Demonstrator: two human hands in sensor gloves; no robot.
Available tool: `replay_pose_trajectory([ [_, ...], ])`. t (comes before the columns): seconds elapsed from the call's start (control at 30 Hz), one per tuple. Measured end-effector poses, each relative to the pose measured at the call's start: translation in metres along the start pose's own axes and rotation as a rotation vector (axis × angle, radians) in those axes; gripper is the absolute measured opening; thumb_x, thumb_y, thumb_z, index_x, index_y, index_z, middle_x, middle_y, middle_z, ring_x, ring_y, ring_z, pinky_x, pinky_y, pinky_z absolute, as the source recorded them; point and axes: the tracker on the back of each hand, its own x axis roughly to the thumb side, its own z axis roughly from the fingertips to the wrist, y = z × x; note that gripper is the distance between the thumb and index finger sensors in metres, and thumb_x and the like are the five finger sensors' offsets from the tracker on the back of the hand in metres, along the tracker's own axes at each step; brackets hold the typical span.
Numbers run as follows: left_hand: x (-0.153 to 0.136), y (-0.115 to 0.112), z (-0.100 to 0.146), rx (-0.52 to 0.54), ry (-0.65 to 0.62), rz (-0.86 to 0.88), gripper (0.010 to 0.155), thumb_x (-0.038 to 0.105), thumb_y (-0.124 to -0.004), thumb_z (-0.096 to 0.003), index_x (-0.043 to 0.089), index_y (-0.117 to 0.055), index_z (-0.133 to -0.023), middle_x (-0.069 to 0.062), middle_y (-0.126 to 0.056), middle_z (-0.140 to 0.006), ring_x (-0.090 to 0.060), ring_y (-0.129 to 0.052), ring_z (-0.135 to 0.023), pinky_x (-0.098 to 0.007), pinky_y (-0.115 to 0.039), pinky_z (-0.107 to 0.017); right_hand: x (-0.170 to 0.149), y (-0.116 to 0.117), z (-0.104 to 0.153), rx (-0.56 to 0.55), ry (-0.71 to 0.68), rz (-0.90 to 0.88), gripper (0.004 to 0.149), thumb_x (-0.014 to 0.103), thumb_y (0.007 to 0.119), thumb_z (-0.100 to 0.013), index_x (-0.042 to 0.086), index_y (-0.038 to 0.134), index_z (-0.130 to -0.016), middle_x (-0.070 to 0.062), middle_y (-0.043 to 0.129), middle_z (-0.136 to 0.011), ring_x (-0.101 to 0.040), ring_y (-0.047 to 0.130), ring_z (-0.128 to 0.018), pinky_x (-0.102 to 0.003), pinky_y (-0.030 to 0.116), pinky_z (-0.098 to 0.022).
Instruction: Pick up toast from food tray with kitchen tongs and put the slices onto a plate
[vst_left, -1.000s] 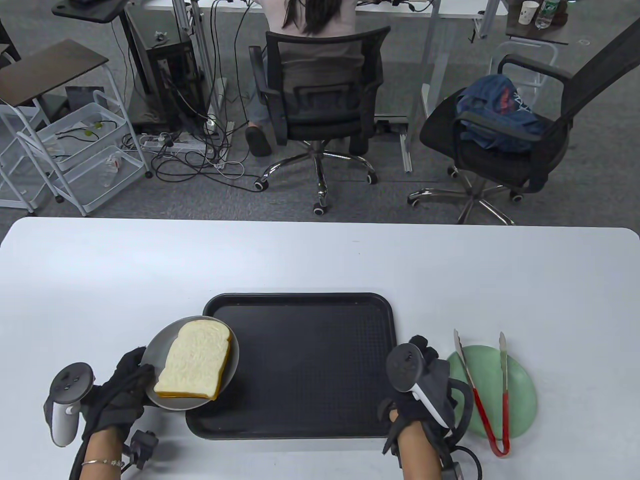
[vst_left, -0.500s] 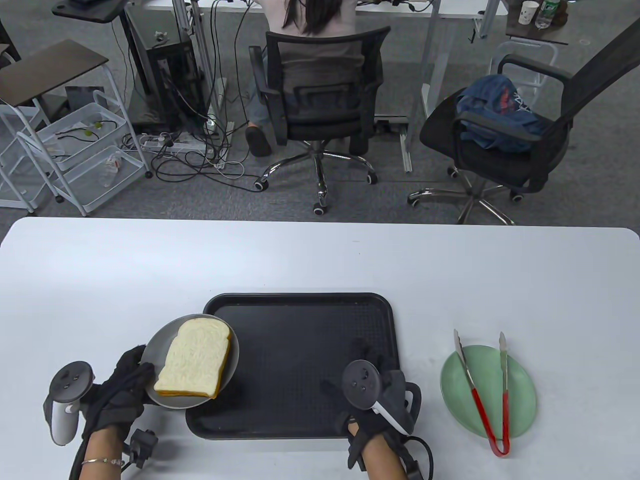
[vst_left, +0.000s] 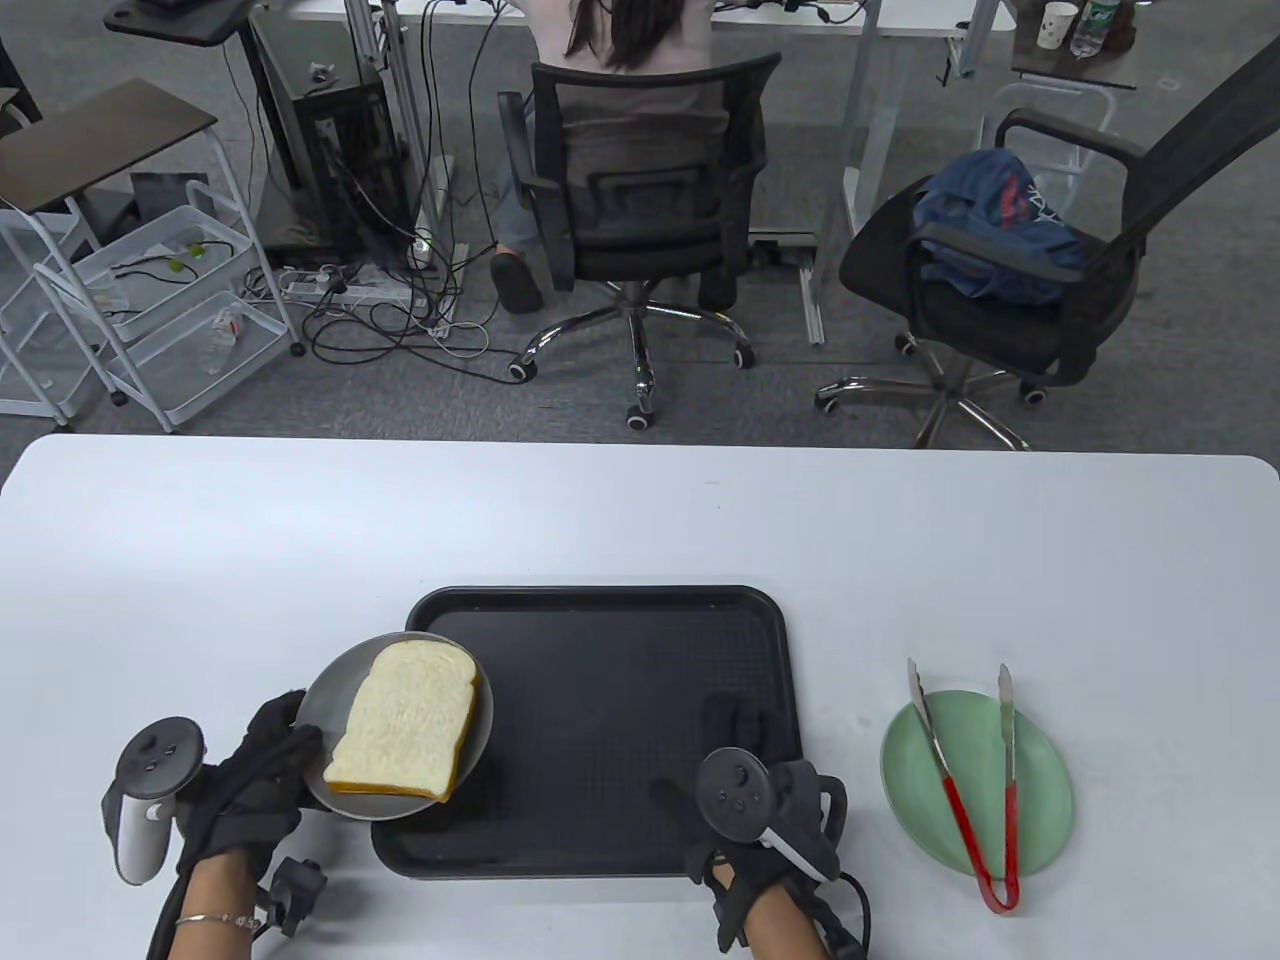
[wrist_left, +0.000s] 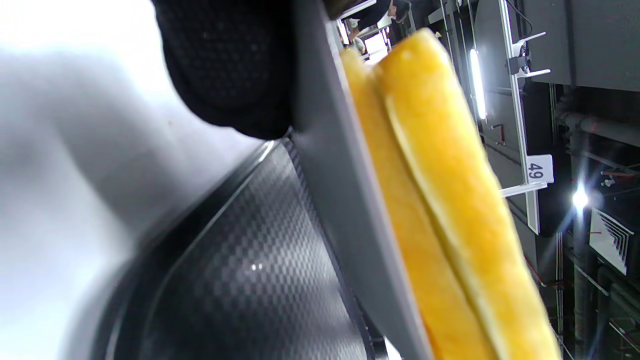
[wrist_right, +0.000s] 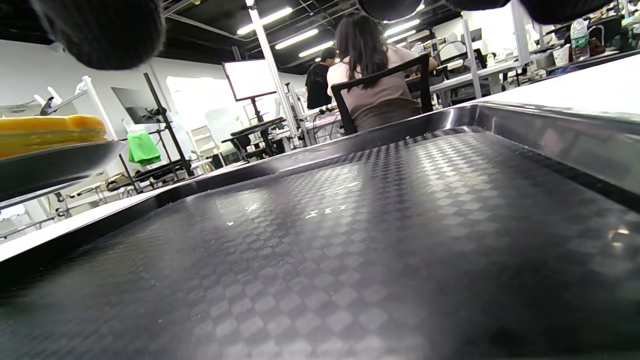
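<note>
Grey round metal plate (vst_left: 330, 700) w/ stacked pale toast slices (vst_left: 405, 720) is gripped at its rim by left hand (vst_left: 250, 790), over black plastic food tray (vst_left: 600, 640) corner. Right hand (vst_left: 760, 790) rests on tray, fingers straight & apart. Red-handled metal tongs (vst_left: 965, 780) lie on green plate (vst_left: 1040, 790), well apart.

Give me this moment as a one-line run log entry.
left hand: holds grey plate with toast | right hand: over black tray, holds nothing | tongs: on green plate

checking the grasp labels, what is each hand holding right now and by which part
The left hand holds the grey plate by its near-left rim, toast stacked on it. The right hand holds nothing; it is over the black tray.
</note>
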Motion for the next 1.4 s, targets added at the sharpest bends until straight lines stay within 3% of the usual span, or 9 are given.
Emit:
replay_pose_trajectory([
  [0.2, -0.001, 0.005, -0.001, 0.007, -0.001, 0.018, 0.06, 0.02, -0.057, -0.0717, -0.004, -0.03, -0.119, -0.023, -0.073, -0.101, -0.026, -0.104, -0.061, -0.025, -0.097, -0.045, 0.003, 0.003, 0.0, 0.029, -0.02, -0.01, 0.097, 0.057, 0.076, -0.04, -0.001, 0.026, -0.1, -0.037, 0.038, -0.103, -0.069, 0.039, -0.082, -0.077, 0.052, -0.047],
  [1.03, -0.047, 0.044, 0.004, 0.263, 0.2, 0.251, 0.067, 0.02, -0.048, -0.0744, -0.015, -0.005, -0.111, -0.032, -0.046, -0.109, -0.03, -0.093, -0.085, -0.026, -0.093, -0.065, 0.012, 0.011, 0.0, 0.074, -0.056, 0.021, 0.097, 0.057, 0.076, -0.04, -0.001, 0.025, -0.1, -0.037, 0.035, -0.103, -0.068, 0.038, -0.083, -0.078, 0.05, -0.047],
  [1.4, -0.05, 0.046, 0.004, 0.306, 0.247, 0.204, 0.068, 0.018, -0.049, -0.0739, -0.017, -0.003, -0.11, -0.034, -0.045, -0.109, -0.032, -0.092, -0.087, -0.028, -0.091, -0.066, 0.013, 0.012, 0.0, 0.094, -0.059, 0.017, 0.097, 0.057, 0.076, -0.04, -0.001, 0.025, -0.1, -0.037, 0.034, -0.103, -0.068, 0.037, -0.083, -0.079, 0.049, -0.047],
])
